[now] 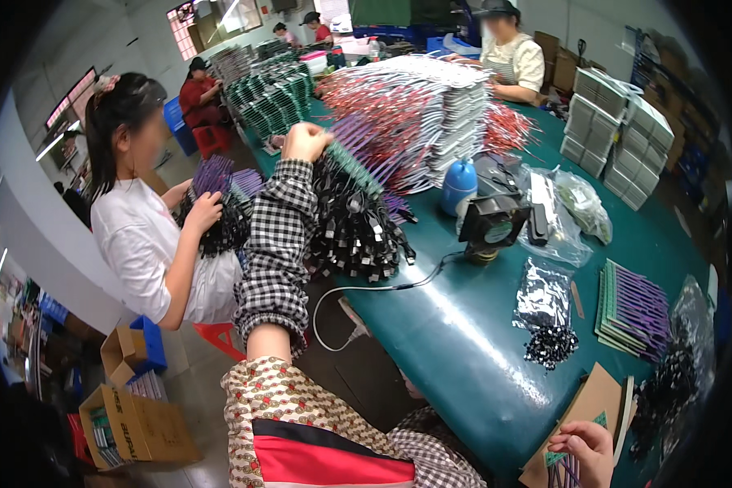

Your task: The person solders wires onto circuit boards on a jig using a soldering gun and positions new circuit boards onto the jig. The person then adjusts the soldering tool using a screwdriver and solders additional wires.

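Observation:
My left hand (pixel 305 143), its arm in a black-and-white checked sleeve, reaches far forward. Its fingers are closed on the top end of a bundle of cables (pixel 358 215) with purple wires, green strips and hanging black plugs. The bundle hangs at the table's left edge. At the lower right, my right hand (pixel 587 452) has thumb and fingers pinched together; whatever is between them is too small to make out. Below it are a cardboard sheet (pixel 587 400), a small green board (pixel 555 458) and purple wires. A pile of small black parts (pixel 551 346) lies beyond it.
On the green table (pixel 431 325) stand a small black fan (pixel 493 224), a blue bottle (pixel 459 187), plastic bags (pixel 545 293), stacked purple-wired boards (pixel 633 309) and a large white-and-red cable stack (pixel 431 114). A seated co-worker (pixel 146 211) at left holds similar cables. Cardboard boxes (pixel 142 431) sit on the floor.

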`<state>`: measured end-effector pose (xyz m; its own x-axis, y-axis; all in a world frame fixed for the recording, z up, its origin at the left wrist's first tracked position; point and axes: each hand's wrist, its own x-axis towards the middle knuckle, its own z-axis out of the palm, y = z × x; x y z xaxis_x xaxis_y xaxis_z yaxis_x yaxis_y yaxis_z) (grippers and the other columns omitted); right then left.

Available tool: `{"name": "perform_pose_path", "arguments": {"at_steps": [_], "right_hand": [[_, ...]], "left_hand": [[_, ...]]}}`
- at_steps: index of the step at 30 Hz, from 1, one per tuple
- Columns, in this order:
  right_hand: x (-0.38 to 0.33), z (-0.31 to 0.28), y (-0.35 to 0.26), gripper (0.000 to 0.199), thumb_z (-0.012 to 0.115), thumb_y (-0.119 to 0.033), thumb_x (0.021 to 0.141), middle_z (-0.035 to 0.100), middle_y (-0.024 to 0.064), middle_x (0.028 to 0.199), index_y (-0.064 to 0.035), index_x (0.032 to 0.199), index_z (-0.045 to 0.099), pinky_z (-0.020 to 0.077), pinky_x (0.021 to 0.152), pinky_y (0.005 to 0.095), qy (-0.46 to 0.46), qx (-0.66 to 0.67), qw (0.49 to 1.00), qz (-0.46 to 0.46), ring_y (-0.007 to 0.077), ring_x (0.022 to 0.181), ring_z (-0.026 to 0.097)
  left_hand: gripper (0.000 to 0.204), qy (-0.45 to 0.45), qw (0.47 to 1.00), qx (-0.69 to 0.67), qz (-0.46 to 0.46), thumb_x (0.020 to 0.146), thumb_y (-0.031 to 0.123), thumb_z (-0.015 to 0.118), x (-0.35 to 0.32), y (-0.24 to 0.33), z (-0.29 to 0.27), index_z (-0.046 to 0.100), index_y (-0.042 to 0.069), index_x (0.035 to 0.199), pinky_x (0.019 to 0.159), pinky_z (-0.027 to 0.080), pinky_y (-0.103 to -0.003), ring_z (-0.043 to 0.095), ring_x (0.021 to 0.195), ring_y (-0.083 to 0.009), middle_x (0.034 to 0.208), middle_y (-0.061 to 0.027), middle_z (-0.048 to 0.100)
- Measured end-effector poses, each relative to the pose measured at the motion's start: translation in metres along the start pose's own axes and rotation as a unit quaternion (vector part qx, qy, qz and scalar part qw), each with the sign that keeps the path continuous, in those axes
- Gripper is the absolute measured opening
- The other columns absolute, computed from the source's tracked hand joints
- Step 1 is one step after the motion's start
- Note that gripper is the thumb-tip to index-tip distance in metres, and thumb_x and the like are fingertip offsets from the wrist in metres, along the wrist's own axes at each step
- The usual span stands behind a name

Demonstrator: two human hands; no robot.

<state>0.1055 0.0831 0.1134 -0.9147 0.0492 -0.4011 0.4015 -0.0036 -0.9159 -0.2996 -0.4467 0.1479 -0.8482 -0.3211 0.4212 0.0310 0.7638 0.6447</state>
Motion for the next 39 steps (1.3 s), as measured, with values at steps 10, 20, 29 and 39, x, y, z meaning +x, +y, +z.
{"name": "perform_pose_path", "arguments": {"at_steps": [10, 20, 29, 39], "right_hand": [[0.000, -0.021, 0.032, 0.021, 0.060, -0.002, 0.084, 0.067, 0.0192, 0.087, 0.0074, 0.104, 0.059, 0.0554, 0.075, 0.0328, 0.050, 0.042, 0.998, -0.021, 0.0244, 0.078, 0.068], [-0.042, -0.062, 0.058, 0.041, 0.073, -0.016, 0.074, 0.061, 0.0167, 0.111, -0.0024, 0.111, 0.061, 0.0432, 0.095, 0.0434, 0.324, -0.444, 0.807, -0.218, 0.0341, 0.108, 0.056], [-0.050, -0.071, 0.105, 0.057, 0.071, -0.035, 0.078, 0.050, 0.0156, 0.133, -0.0064, 0.125, 0.056, 0.0251, 0.109, 0.0532, 0.321, -0.467, 0.798, -0.204, 0.0341, 0.127, 0.044], [-0.045, -0.041, 0.116, 0.056, 0.062, -0.034, 0.085, 0.032, 0.0174, 0.148, -0.0188, 0.137, 0.047, 0.0163, 0.111, 0.0570, 0.239, -0.523, 0.812, -0.099, 0.0400, 0.139, 0.023]], "left_hand": [[0.050, 0.151, 0.864, 0.298, 0.377, 0.088, 0.050, 0.054, -0.113, 0.042, 0.038, 0.060, 0.011, 0.120, 0.103, 0.025, -0.063, 0.040, 0.129, -0.0326, 0.124, -0.0147, 0.057], [0.017, 0.061, 0.957, -0.018, 0.282, 0.093, 0.012, 0.058, -0.221, 0.113, 0.027, 0.063, -0.001, 0.102, 0.092, 0.043, -0.036, 0.060, 0.103, -0.0222, 0.106, -0.0117, 0.065], [0.025, -0.532, 0.786, -0.288, 0.124, 0.086, 0.007, 0.067, -0.438, 0.236, 0.124, 0.060, -0.002, 0.109, 0.074, 0.052, -0.026, 0.062, 0.084, -0.0113, 0.095, -0.0071, 0.065], [0.064, -0.595, 0.754, -0.220, 0.172, 0.083, 0.015, 0.072, -0.484, 0.246, 0.146, 0.036, 0.000, 0.133, 0.056, 0.052, -0.024, 0.058, 0.064, -0.0106, 0.084, -0.0048, 0.046]]}}
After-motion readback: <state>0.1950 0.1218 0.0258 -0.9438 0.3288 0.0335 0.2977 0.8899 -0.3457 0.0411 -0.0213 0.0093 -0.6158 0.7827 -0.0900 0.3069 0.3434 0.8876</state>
